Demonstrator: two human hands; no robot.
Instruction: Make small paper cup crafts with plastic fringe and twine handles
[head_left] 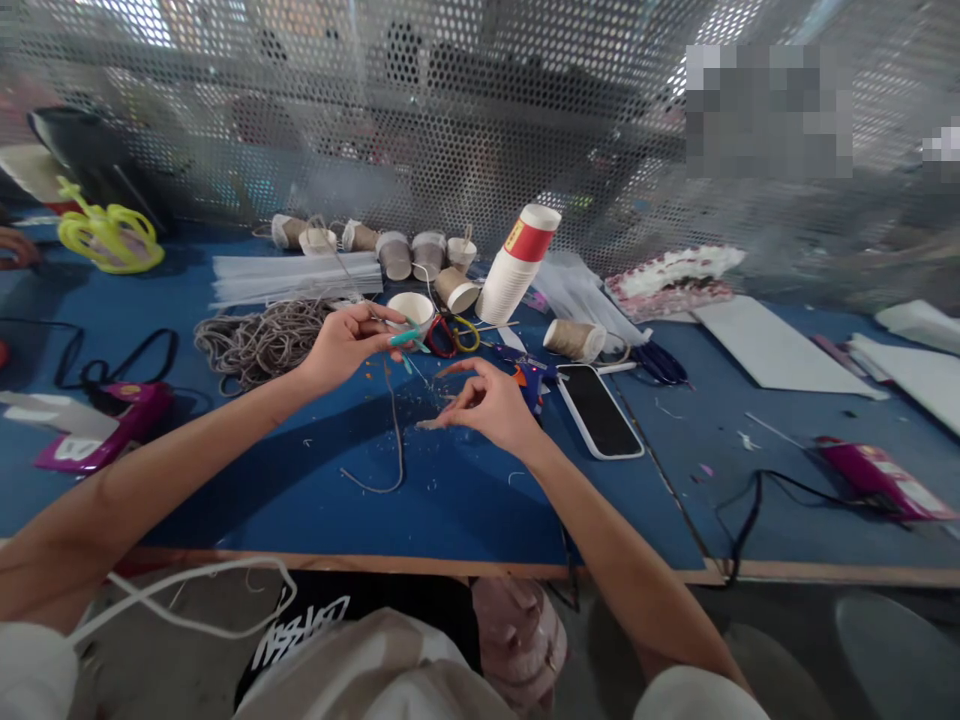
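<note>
My left hand (346, 345) is raised over the blue table, its fingers pinched around a slim teal object (405, 337). A thin pale tip seems to point from there down toward my right hand; its exact kind is unclear. Below my left hand a grey cord (400, 440) hangs or lies in a curve on the tabletop. My right hand (487, 408) hovers over small scraps, thumb and forefinger apart, with nothing visible between them. Just beyond my left hand stands an open white paper cup (410, 310), beside scissors (466, 336) with red and yellow handles.
A bundle of grey cord (259, 340) lies to the left. Cord-wrapped cups (456, 288) and a tall stack of paper cups (510, 275) stand behind. On the right are a blue glue gun (534, 378) and a phone (600, 412). A perforated metal screen (465, 120) borders the back.
</note>
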